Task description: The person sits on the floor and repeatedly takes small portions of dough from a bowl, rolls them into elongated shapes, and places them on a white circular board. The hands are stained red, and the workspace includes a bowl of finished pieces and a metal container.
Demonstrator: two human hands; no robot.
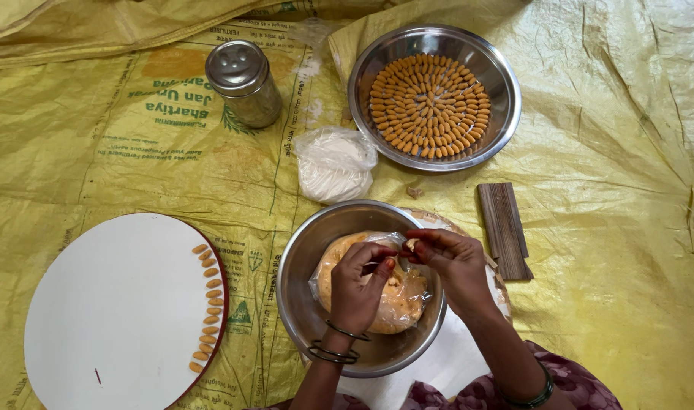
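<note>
The near part of the orange dough lump in the steel bowl is covered by the left hand and blurred under clear plastic wrap. What is pinched between the fingers of the two hands is too small to be told. A round board is mostly hidden behind the bowl and the right hand. Both forearms are cut off by the lower edge, as is the white round tray. The contents of the lidded steel tin cannot be seen.
</note>
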